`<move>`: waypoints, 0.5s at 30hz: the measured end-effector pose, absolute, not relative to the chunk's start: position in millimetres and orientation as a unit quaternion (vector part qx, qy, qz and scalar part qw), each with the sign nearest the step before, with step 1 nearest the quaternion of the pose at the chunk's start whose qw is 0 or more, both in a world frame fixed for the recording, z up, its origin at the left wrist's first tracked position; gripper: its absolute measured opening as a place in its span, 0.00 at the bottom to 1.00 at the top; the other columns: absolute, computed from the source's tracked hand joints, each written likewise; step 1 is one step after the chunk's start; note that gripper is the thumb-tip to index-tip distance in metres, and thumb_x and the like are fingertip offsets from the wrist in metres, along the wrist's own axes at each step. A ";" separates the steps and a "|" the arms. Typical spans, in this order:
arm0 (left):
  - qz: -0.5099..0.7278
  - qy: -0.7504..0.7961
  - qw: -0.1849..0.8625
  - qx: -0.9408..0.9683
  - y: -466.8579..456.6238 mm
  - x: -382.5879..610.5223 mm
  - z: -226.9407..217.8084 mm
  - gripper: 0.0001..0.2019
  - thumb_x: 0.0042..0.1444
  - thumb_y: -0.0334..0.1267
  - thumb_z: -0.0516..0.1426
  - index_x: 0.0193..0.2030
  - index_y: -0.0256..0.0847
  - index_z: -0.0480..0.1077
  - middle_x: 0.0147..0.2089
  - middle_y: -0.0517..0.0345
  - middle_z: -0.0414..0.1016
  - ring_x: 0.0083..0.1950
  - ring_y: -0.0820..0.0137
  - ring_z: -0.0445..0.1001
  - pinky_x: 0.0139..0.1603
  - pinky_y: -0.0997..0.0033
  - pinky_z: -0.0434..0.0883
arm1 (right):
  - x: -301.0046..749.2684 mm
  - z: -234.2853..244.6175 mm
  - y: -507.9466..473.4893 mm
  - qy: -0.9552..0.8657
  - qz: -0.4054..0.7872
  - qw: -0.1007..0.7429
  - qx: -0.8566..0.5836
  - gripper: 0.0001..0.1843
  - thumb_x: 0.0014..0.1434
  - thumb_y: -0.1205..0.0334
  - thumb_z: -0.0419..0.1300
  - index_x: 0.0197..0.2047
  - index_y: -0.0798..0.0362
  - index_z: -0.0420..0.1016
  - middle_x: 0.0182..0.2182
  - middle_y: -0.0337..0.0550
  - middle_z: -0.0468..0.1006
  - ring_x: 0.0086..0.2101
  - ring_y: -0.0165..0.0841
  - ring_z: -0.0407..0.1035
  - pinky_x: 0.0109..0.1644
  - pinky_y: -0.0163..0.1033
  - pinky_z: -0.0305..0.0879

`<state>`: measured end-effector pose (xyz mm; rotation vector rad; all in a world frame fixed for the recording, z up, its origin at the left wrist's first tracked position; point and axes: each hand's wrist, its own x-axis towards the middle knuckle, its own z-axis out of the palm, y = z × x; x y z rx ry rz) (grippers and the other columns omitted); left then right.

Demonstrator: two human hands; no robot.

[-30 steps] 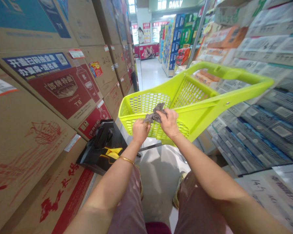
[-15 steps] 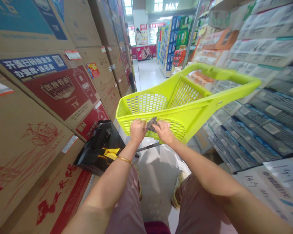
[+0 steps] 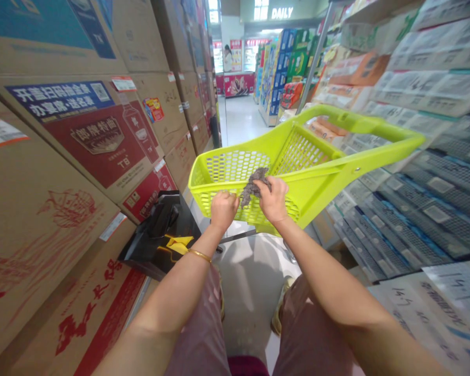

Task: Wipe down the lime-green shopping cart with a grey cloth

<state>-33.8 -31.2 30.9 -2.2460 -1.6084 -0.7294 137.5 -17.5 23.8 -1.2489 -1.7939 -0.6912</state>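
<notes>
A lime-green plastic shopping cart [image 3: 325, 175] with mesh sides stands tilted before me, its handle up at the right. My right hand [image 3: 274, 198] is closed on a crumpled grey cloth [image 3: 254, 185], held at the near side of the cart by its rim. My left hand [image 3: 224, 210] is closed against the mesh of the same near side, left of the cloth; its fingertips are hidden, and it seems to grip the cart there.
Stacked cardboard cartons [image 3: 102, 141] line the left. A black box [image 3: 164, 224] with a yellow piece on it is beside my left forearm. Piled packs [image 3: 411, 203] rise on the right. The aisle floor [image 3: 245, 117] runs ahead towards a distant person [image 3: 227, 58].
My right hand has lifted the cloth up and slightly right, away from my left hand, towards the cart's rim. My left hand has stayed near the same spot on the mesh.
</notes>
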 end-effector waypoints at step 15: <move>-0.225 -0.552 0.157 -0.787 -55.0 -52.6 22.5 0.15 0.63 0.39 0.44 0.48 0.39 0.68 0.34 0.50 0.70 0.40 0.64 0.68 0.39 0.66 0.61 | 136.6 -24.1 -43.3 -0.854 -0.208 0.269 -0.395 0.15 0.61 0.65 0.51 0.49 0.46 0.72 0.46 0.46 0.70 0.47 0.37 0.55 0.49 0.43 0.52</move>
